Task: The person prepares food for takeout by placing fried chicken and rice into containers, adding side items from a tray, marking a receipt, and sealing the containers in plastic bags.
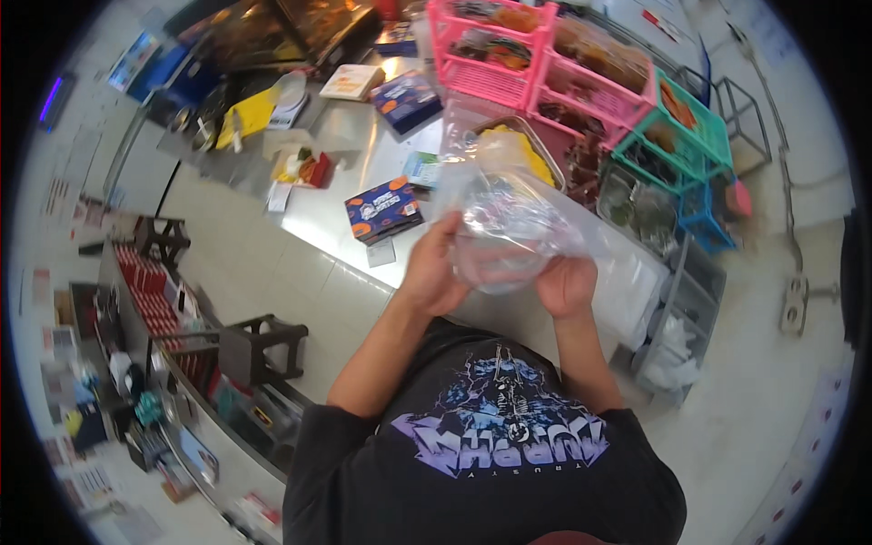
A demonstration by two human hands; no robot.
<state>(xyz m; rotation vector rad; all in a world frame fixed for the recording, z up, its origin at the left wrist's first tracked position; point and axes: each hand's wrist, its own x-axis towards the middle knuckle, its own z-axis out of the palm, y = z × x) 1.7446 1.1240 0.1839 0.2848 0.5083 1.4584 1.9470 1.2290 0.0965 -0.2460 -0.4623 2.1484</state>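
A clear plastic bag is held up in front of my body, over the near edge of the metal counter. Round, transparent plastic pieces show through or against it; whether they are lids or bowls I cannot make out. My left hand grips the bundle's left side with the thumb on top. Closed on its lower right side is my right hand. Just beyond the bag sits a metal tray with yellow food. A dark blue and orange box lies left of the bag.
Pink basket racks and a green basket rack hold packets at the back right. Another blue box and a white box stand further back. Grey drawers are at right. A dark stool stands on the floor at left.
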